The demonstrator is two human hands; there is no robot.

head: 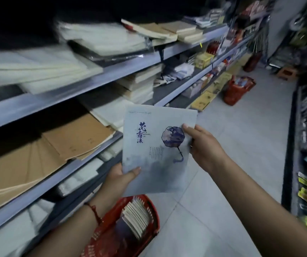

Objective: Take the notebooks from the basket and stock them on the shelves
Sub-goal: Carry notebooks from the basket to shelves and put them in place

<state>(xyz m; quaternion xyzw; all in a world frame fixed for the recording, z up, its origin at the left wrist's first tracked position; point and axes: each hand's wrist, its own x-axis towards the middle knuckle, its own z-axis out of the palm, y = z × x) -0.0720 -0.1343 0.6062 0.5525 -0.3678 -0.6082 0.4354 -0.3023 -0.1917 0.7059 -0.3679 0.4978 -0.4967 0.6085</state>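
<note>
Two hands, left hand (120, 176) & right hand (202, 145), pinch one thin notebook (158, 151) by its edges; light, bendy, prob. slippery cover.

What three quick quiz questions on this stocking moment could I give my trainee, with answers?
1. True or false: both hands hold the pale blue notebook.
2. Which lies on the shelf level with that notebook? A) brown kraft-cover notebooks B) red boxes C) green bottles
3. Fill in: more notebooks stand on edge in the red ______ on the floor.

Key:
1. True: the left hand grips its lower left corner and the right hand pinches its right edge.
2. A.
3. Basket, below the left forearm.
</note>
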